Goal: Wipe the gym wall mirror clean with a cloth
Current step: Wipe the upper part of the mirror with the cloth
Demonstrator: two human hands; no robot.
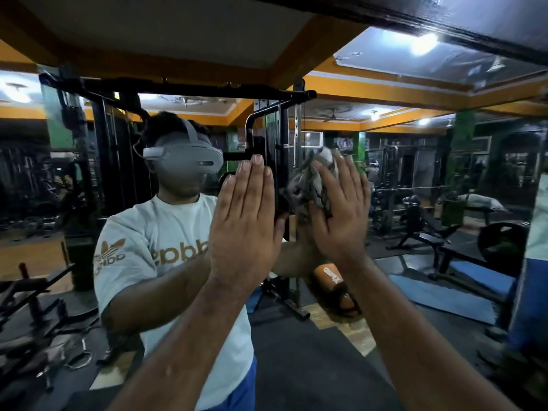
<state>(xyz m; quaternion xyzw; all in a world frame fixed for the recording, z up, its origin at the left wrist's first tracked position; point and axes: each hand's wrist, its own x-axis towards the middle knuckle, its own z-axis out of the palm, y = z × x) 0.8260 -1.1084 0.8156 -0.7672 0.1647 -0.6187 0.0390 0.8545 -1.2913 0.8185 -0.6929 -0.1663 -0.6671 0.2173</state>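
Observation:
The wall mirror [415, 179] fills nearly the whole view and reflects the gym behind me and a person in a white shirt wearing a headset. My left hand [244, 221] lies flat against the glass with its fingers straight and together, holding nothing. My right hand [341, 209] presses a crumpled grey cloth [308, 185] onto the mirror with straight, spread fingers. The cloth bunches out to the left of and above those fingers. Both forearms rise from the bottom of the view.
The mirror's dark top frame [444, 22] runs across the upper right. A blue and white edge [533, 292] stands at the far right. Reflected in the glass are a cable machine [118, 143], benches [462, 256], blue mats and loose bars on the floor.

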